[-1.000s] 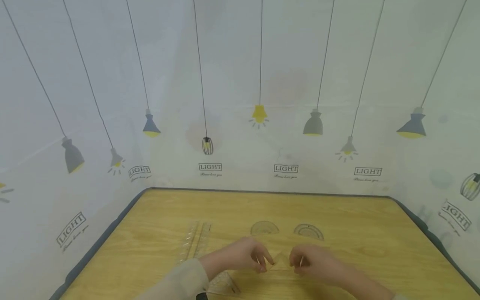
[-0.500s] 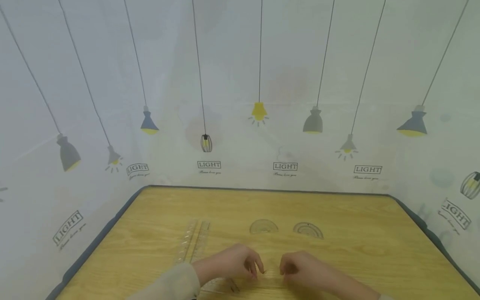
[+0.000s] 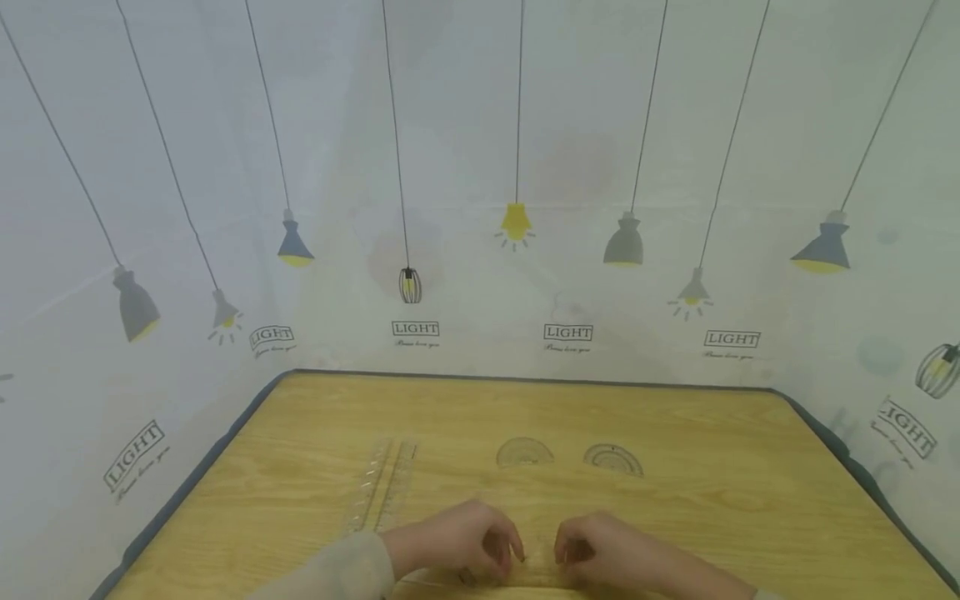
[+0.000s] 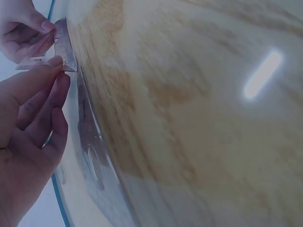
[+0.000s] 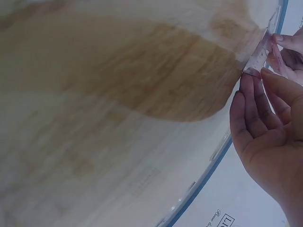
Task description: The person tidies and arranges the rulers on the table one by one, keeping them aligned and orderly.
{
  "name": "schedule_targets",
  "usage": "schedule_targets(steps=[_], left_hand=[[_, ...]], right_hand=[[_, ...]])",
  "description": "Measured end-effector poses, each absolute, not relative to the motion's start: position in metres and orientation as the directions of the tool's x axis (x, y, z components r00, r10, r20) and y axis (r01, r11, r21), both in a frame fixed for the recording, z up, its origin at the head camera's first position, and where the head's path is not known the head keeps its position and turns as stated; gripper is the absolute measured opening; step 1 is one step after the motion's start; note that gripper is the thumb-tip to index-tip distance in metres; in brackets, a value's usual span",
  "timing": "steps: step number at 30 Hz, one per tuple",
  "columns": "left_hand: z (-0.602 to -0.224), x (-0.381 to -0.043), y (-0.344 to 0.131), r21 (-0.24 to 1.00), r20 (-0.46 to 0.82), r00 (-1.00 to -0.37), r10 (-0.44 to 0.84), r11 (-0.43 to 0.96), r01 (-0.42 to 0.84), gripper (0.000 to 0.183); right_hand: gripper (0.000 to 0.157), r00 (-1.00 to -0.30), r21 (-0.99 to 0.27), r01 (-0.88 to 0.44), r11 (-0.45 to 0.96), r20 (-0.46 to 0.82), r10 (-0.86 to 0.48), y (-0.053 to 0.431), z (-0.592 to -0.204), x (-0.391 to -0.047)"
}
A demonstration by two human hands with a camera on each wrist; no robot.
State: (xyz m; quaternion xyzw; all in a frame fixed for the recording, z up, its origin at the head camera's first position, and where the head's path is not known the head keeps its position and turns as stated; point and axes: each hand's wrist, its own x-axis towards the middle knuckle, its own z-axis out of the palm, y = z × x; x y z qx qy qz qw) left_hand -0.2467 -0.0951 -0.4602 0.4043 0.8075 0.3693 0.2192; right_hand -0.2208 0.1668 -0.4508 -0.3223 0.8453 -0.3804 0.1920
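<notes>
Both hands hold a clear set square [image 4: 66, 47] between them near the front of the wooden table. My left hand [image 3: 472, 542] pinches one corner between thumb and fingers; in the left wrist view that hand [image 4: 33, 127] is large and close. At the opposite corner, the thumb and fingers of my right hand [image 3: 603, 550] pinch the same piece. The right wrist view shows the set square [image 5: 258, 56] tilted, with its markings facing the camera. Another clear set square with an oval hole [image 4: 92, 151] lies on the table beside my left hand, mostly hidden by the forearm in the head view.
Two clear rulers [image 3: 401, 479] lie side by side at the left, close to my left sleeve [image 3: 337, 571]. Beyond my hands are two clear protractors, a left one [image 3: 525, 452] and a right one [image 3: 613, 459]. A lamp-patterned curtain [image 3: 480, 167] surrounds the table [image 3: 712, 450].
Both hands have moved down and slightly left in the head view, towards the body, with the set square between them. The rulers and protractors stay where they lie.
</notes>
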Motion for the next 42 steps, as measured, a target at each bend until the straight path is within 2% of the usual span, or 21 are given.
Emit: schedule_targets(steps=[5, 10, 16, 20, 23, 37, 42], left_hand=[[-0.4643, -0.2473, -0.0988, 0.755, -0.065, -0.552, 0.831, 0.403, 0.517, 0.026], [-0.4643, -0.2466, -0.1006, 0.742, -0.073, -0.534, 0.842, 0.403, 0.535, 0.028], [-0.4648, -0.2481, -0.0982, 0.583, -0.042, -0.559, 0.828, 0.475, 0.66, 0.029], [-0.4665, -0.251, -0.0974, 0.473, -0.015, -0.561, 0.827, 0.5, 0.725, 0.03], [-0.4659, -0.252, -0.0976, 0.436, -0.007, -0.555, 0.832, 0.502, 0.747, 0.03], [-0.4611, -0.2492, -0.0972, 0.428, -0.012, -0.566, 0.825, 0.515, 0.742, 0.032], [-0.4613, -0.2495, -0.0974, 0.425, -0.008, -0.562, 0.827, 0.511, 0.747, 0.032]], right_hand=[[0.012, -0.723, -0.774, -0.387, 0.501, -0.083, -0.686, 0.1658, -0.4541, -0.2185], [0.013, -0.742, -0.779, -0.314, 0.543, -0.155, -0.652, 0.1659, -0.4548, -0.2143], [0.01, -0.74, -0.818, -0.244, 0.522, -0.191, -0.645, 0.1665, -0.4548, -0.2143], [0.011, -0.761, -0.79, -0.263, 0.553, -0.183, -0.622, 0.1647, -0.4543, -0.2126], [0.012, -0.774, -0.772, -0.266, 0.577, -0.186, -0.605, 0.1637, -0.4519, -0.2109], [0.009, -0.764, -0.773, -0.218, 0.596, -0.245, -0.597, 0.1645, -0.4513, -0.2154], [0.008, -0.758, -0.771, -0.263, 0.58, -0.207, -0.619, 0.1649, -0.4519, -0.2176]])
